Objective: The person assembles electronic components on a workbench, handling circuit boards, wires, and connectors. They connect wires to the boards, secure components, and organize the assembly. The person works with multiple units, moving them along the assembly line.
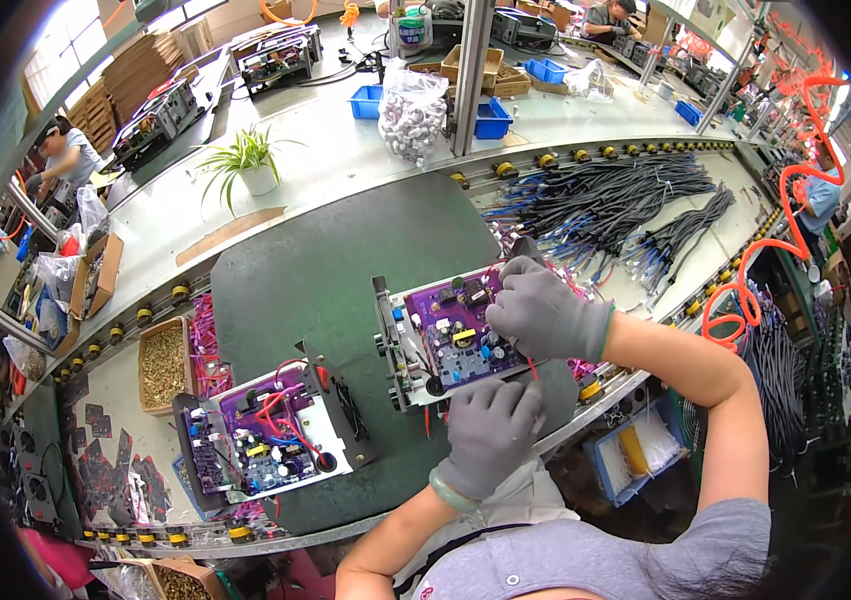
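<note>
A metal device chassis (407, 352) with a purple circuit board (445, 330) lies on the green mat in front of me. My right hand (543, 312), in a grey glove, is closed over the board's right end. Whatever its fingers pinch is hidden. Against the chassis's near edge, my gloved left hand (490, 435) has its fingers curled in; I cannot make out what they hold. A short red wire (532, 371) shows between the two hands. To the left, a second open chassis (340, 440) holds a similar purple board with red and blue wires.
The green mat (295, 270) lies on a roller conveyor. Bundled black cables (605, 195) are heaped at the far right. A box of small brass-coloured parts (165, 365) stands left. Behind are a potted plant (257, 178) and blue bins (492, 120). An orange coiled hose (795, 190) hangs right.
</note>
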### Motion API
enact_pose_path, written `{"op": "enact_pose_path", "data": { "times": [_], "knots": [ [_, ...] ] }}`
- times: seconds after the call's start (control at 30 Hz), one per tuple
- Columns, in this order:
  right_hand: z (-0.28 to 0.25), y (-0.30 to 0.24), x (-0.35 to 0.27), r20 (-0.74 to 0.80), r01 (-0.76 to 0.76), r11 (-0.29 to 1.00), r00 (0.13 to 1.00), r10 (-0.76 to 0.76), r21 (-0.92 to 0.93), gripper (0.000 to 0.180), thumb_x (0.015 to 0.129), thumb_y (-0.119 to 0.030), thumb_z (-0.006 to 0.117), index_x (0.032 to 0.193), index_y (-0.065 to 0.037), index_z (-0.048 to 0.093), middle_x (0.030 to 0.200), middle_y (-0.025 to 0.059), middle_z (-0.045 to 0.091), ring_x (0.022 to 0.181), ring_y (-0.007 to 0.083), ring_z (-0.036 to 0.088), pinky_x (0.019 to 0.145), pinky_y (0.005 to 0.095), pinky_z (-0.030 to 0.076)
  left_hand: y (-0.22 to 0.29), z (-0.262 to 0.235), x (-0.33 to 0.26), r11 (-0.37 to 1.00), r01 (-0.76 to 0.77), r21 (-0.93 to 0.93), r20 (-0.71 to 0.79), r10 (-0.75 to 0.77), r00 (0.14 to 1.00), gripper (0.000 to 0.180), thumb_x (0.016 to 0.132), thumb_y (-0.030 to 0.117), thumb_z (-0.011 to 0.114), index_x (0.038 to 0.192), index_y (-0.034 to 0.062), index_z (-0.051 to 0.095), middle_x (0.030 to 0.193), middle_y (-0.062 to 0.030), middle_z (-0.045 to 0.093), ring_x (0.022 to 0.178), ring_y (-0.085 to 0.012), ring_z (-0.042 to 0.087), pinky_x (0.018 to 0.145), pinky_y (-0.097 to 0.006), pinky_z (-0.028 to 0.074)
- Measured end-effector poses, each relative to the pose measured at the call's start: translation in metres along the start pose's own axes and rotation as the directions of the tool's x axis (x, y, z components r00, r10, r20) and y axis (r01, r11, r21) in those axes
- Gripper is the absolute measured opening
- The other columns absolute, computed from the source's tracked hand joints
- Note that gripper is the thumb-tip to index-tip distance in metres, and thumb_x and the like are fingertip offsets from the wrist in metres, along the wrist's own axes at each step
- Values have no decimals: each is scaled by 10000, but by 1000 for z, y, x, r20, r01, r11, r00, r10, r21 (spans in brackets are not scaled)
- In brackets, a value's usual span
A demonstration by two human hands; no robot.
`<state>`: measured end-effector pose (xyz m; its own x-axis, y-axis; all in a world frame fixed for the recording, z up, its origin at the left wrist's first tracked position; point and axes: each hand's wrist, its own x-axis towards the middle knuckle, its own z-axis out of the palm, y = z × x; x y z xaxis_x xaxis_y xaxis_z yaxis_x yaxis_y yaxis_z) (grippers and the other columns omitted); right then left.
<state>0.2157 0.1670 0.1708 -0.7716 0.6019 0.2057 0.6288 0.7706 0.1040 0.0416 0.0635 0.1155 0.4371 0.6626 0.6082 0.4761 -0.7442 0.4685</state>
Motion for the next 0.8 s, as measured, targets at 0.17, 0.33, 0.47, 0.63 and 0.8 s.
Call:
{"op": "enact_pose_path", "data": {
  "times": [0.17, 0.33, 0.47, 0.63, 0.8],
  "knots": [
    [-5, 7, 11, 216, 73, 995, 975, -58, -62, 23, 683, -122, 650, 685, -106, 633, 646, 82, 651, 686, 257, 667, 945, 396, 453, -5, 2, -1, 997, 30, -65, -87, -35, 996, 248, 772, 104, 732, 1014, 118, 679, 771, -22, 629, 742, -223, 626, 685, -381, 474],
    [-5, 11, 5, 139, -17, 994, 990, 2, 104, 86, 726, -129, 658, 673, -115, 592, 639, 57, 600, 706, 258, 632, 927, 411, 469, -12, -10, -10, 991, 113, 68, -181, -99, 978, 231, 787, 98, 726, 1014, 113, 685, 723, -42, 629, 636, -235, 610, 605, -370, 466],
    [-25, -10, -9, -308, -5, 969, 948, 84, 247, 226, 734, -143, 700, 959, -134, 676, 768, 39, 622, 778, 253, 613, 889, 417, 456, -24, -20, -23, 944, 196, 264, -93, -177, 980, 112, 841, 193, 724, 895, 117, 662, 675, -41, 596, 605, -234, 598, 559, -373, 439],
    [-22, -39, -49, 124, 49, 949, 988, -92, 311, 288, 731, -125, 717, 1017, -117, 683, 870, 57, 667, 854, 284, 635, 877, 404, 468, -5, -19, 6, 990, 10, 138, -76, 1, 997, 145, 871, 221, 702, 809, 120, 620, 679, -53, 597, 606, -250, 600, 544, -377, 436],
    [-4, -45, -51, -322, -18, 886, 928, 187, 463, 183, 835, -250, 721, 842, -79, 658, 772, 97, 660, 809, 321, 663, 875, 416, 505, -12, 10, 10, 822, 314, -476, -78, -395, 915, 274, 997, 307, 577, 818, 100, 597, 644, -12, 544, 545, -187, 516, 518, -313, 392]
  ]
}}
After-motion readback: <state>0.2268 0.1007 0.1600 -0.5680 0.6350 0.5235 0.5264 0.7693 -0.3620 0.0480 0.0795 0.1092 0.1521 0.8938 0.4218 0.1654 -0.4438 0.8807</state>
